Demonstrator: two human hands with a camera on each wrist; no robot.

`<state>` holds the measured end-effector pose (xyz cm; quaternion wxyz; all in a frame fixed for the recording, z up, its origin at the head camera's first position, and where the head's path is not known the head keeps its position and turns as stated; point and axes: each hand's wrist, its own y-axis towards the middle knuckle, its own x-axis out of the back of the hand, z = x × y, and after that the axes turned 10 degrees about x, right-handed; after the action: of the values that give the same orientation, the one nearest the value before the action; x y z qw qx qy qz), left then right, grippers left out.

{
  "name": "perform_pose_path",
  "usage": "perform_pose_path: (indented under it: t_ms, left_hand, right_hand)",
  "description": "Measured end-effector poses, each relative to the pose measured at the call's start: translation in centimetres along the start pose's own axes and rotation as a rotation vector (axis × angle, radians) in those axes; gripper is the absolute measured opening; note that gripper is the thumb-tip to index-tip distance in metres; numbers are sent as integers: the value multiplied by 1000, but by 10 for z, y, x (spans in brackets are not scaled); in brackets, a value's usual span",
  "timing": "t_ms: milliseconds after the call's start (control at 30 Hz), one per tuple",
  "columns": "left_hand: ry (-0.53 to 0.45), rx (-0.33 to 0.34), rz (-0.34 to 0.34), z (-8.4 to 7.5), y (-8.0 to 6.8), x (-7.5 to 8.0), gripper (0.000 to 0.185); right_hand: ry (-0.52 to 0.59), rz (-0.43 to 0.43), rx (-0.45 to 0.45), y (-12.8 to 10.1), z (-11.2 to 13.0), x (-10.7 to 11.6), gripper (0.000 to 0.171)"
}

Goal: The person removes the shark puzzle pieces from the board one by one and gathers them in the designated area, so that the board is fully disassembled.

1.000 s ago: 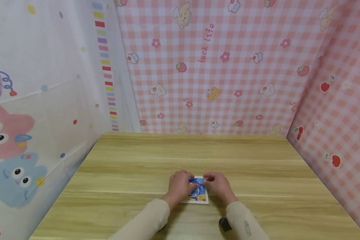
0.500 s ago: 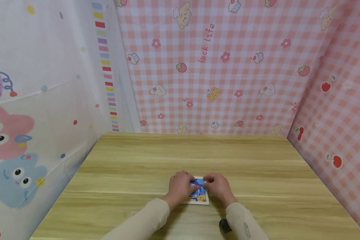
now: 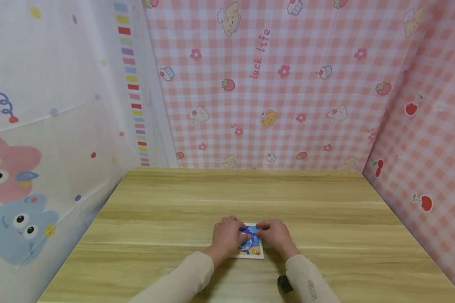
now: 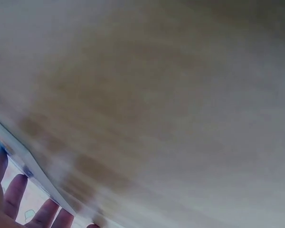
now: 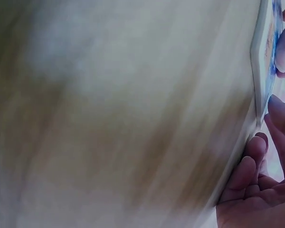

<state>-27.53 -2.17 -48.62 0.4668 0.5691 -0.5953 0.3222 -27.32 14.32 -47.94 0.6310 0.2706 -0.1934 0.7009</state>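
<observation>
A small flat picture board with a white border and a blue, purple and yellow printed picture lies on the wooden table. My left hand holds its left side, covering much of the picture, thumb on top. In the left wrist view the fingers lie along the white edge of the board. At the far right corner my right hand pinches the board, with thumb and index close together. The right wrist view has the right thumb right at the corner of the board, other fingers curled beneath.
Wood-grain table surface surrounds the board on all sides. A black object sits beside the right sleeve. A pink checked cloth hangs behind the table, and a white patterned cloth hangs at the left.
Both hands stay at the board in nearly the same pose. The right hand shifts very slightly; the board keeps its place.
</observation>
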Motion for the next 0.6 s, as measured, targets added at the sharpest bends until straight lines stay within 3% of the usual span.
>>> perform_pose_path:
  t_ms: [600]
  left_hand:
    - [-14, 14, 42, -1, -1, 6, 33]
  right_hand:
    - [35, 16, -50, 0, 1, 2, 21]
